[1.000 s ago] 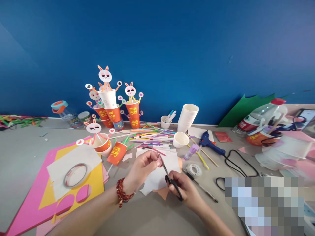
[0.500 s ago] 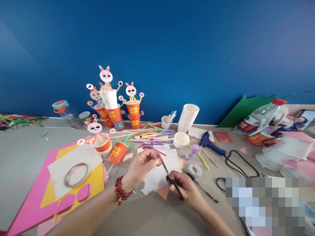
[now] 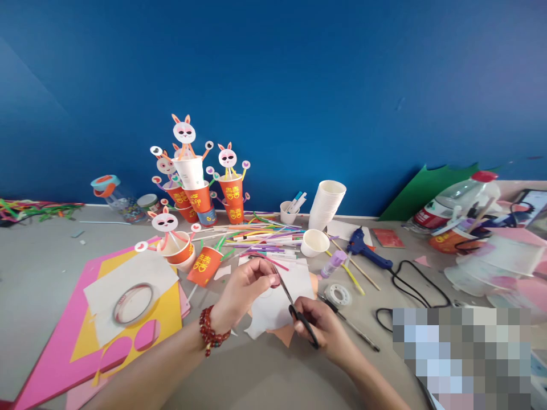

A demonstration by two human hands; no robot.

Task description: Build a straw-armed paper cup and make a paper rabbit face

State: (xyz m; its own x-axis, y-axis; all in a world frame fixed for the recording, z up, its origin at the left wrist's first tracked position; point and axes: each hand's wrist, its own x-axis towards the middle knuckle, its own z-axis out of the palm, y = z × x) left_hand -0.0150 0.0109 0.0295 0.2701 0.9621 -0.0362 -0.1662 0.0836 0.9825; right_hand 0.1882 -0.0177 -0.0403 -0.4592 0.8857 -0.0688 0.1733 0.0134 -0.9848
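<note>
Black-handled scissors are in my right hand, its fingers in and around the loops. Their metal blades point up and left to the fingertips of my left hand. That hand is closed in a pinch, but what it holds is too small and covered to make out. A red bead bracelet circles the left wrist. Beneath both hands lies a white paper sheet with ragged edges, and an orange paper scrap sticks out under it.
Rabbit-faced cup figures stand at the back left. Behind my hands are pipe cleaners and markers, a white cup and a cup stack. To the right lie a blue glue gun with its cord and a tape roll.
</note>
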